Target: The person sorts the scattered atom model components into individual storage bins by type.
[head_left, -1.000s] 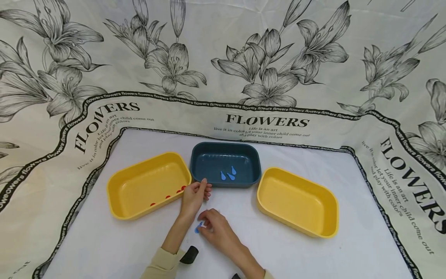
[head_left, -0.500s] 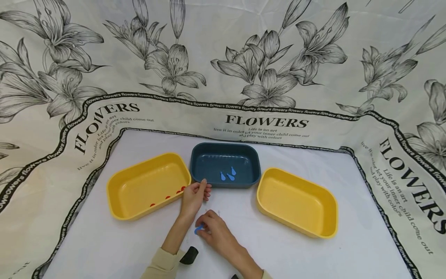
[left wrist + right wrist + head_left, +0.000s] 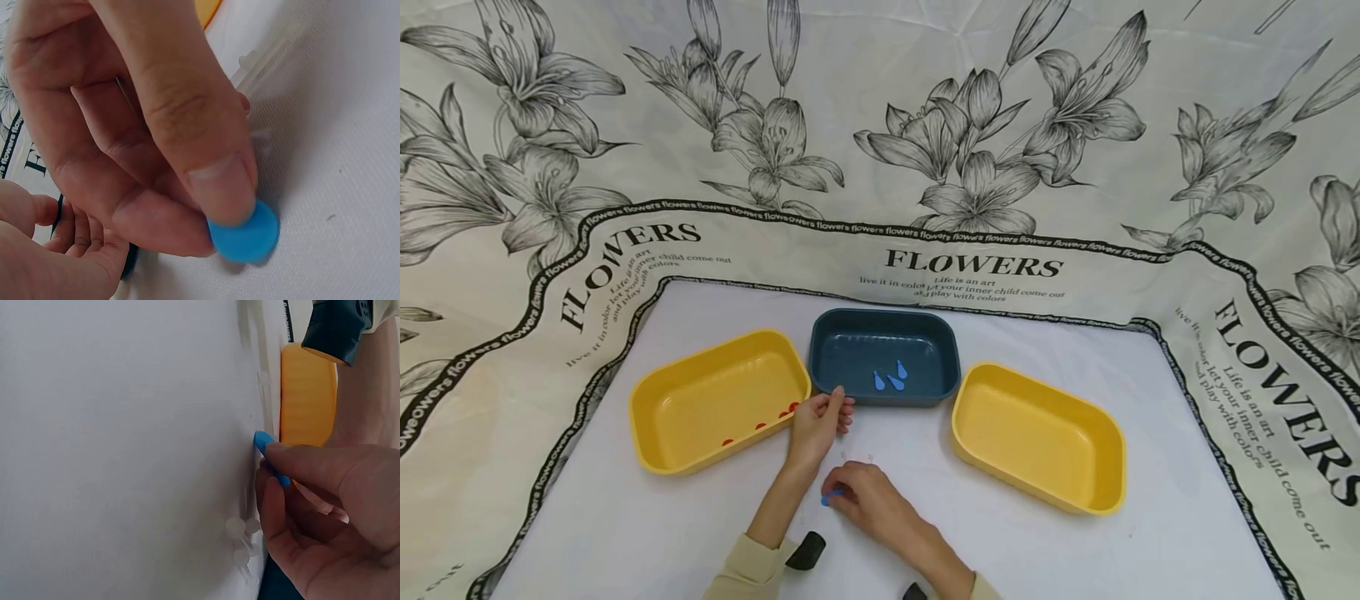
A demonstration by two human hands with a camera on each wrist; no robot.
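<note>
My right hand pinches a small blue teardrop-shaped piece between thumb and fingers, low over the white cloth. Its rounded end sticks out past the thumb, and the narrow tail of the blue piece shows between the fingers. My left hand rests with loosely curled fingers at the near left corner of the dark blue bin, holding nothing. Several similar blue pieces lie inside that bin.
Yellow bins stand on both sides, the left bin holding several red pieces, the right bin angled. Several clear pieces lie on the cloth near the right hand. A flower-printed curtain encloses the table.
My right hand has lifted and turned the blue piece, which lay flat under its fingertips, and has shifted slightly toward me. The left hand stays put.
</note>
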